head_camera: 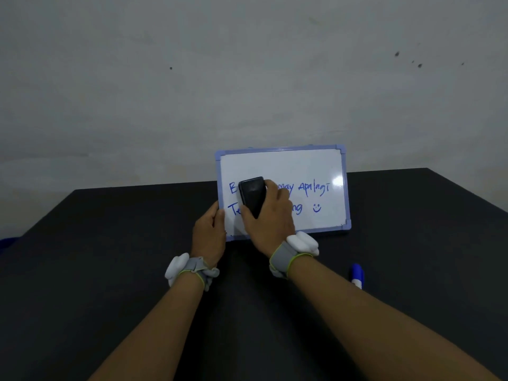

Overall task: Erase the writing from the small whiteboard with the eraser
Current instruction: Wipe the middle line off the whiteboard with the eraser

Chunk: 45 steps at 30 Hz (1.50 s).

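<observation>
- Your right hand [270, 215] is wrapped around the black eraser [252, 195], pressing it on the left part of the whiteboard [308, 166], over the blue writing [313, 187].
- Your left hand [209, 233] pinches the board's left edge, thumb on its face.
- The board stands tilted at the far side of the dark worktop [110, 257].
- A blue marker [356, 275] lies near your right forearm.

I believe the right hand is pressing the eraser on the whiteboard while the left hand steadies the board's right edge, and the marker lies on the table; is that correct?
Not quite: the head view shows the left hand steadying the left edge of the whiteboard, not the right. The rest holds: the right hand presses the eraser on the board, and the marker lies on the table.
</observation>
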### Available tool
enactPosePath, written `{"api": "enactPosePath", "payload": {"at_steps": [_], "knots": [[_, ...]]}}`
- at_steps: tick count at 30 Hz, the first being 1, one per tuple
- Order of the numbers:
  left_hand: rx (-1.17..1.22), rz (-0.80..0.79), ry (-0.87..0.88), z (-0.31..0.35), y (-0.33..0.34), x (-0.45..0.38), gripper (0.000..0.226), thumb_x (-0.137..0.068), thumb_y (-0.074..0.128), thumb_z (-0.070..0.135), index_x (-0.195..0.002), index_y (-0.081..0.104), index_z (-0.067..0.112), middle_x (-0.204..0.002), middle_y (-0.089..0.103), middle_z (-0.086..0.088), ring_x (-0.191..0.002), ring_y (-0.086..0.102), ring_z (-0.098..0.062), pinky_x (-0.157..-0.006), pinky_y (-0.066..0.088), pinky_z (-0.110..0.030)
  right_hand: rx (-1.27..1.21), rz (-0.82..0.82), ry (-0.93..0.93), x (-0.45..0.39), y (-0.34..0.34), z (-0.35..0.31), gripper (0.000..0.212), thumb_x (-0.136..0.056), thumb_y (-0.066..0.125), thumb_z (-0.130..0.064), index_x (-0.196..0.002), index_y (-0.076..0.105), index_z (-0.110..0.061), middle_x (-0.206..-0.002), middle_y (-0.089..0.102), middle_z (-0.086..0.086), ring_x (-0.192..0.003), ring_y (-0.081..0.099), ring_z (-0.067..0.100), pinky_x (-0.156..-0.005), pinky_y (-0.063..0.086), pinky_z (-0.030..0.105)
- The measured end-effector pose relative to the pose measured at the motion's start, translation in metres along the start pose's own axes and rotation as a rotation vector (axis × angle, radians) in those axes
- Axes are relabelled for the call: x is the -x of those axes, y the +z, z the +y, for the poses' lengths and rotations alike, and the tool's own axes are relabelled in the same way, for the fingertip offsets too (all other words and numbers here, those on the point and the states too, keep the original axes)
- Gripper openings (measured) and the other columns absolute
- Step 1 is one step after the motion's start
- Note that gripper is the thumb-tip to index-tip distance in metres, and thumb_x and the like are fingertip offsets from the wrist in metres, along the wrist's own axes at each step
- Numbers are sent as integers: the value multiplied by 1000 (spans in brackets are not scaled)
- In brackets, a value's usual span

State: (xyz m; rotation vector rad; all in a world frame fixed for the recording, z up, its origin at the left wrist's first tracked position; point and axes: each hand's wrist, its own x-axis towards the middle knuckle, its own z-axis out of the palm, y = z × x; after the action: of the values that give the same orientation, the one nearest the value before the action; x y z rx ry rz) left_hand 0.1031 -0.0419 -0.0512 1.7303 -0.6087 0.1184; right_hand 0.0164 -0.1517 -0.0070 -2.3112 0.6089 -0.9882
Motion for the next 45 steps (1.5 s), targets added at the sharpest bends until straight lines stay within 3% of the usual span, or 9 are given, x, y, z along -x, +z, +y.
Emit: {"api": "enactPosePath", "payload": {"at_steps": [3,8,14,20,24,28,37,40,45], "knots": [[24,-6,3,-3,0,0,31,-103,41,17,-125,62,15,-104,69,1,-95,67,-15,-72,50,-13,17,4,-32,0,16,-13,64,-82,66,-46,-134,36,-22,-117,44,9,-99,48,31,-69,42,35],[54,-7,-16,-3,1,0,27,-103,41,23,-114,64,31,-99,72,2,-90,68,-11,-79,58,-36,71,38,-55,-5,30,-23,66,-77,68,-47,-131,37,-25,-111,43,7,-92,47,27,-60,39,33],[41,-12,21,-5,0,-1,35,-103,41,17,-135,56,19,-120,66,1,-106,64,-13,-87,53,-24,135,112,-25,-13,29,-12,68,-72,74,-46,-128,41,-27,-106,45,6,-86,49,27,-55,40,32],[21,-2,42,-4,0,-1,35,-103,41,16,-134,56,17,-114,66,3,-94,62,5,-74,48,-6,100,108,14,-19,10,4,64,-80,68,-45,-132,39,-23,-112,45,11,-90,46,30,-64,45,38],[61,-5,32,-4,-1,-1,33,-103,42,16,-131,58,25,-113,66,10,-100,64,-3,-78,50,-11,68,85,-40,-12,13,-12,65,-82,67,-44,-137,37,-24,-117,43,10,-97,45,30,-66,43,36],[80,-25,1,-4,0,-1,31,-103,41,24,-126,62,22,-103,72,4,-94,69,-9,-80,57,-28,76,48,-102,-4,25,-24,66,-78,69,-44,-133,37,-27,-112,42,6,-93,45,27,-62,46,36],[-14,-6,63,-3,-1,-1,35,-103,41,15,-135,55,17,-117,64,6,-98,62,-6,-77,46,-5,120,82,22,-16,15,4,64,-77,70,-45,-130,39,-26,-112,43,8,-91,45,29,-63,38,35],[9,-6,47,-4,0,-2,34,-102,42,15,-133,56,18,-114,65,5,-98,63,-5,-76,48,-7,71,84,11,-14,13,1,64,-78,69,-44,-131,39,-25,-113,43,9,-92,44,29,-65,36,34],[51,-29,33,-2,0,1,32,-103,41,16,-127,62,16,-107,71,-1,-96,67,-12,-81,55,-25,93,24,-105,0,22,-14,65,-78,69,-45,-132,39,-28,-112,43,6,-93,44,26,-63,42,33]]}}
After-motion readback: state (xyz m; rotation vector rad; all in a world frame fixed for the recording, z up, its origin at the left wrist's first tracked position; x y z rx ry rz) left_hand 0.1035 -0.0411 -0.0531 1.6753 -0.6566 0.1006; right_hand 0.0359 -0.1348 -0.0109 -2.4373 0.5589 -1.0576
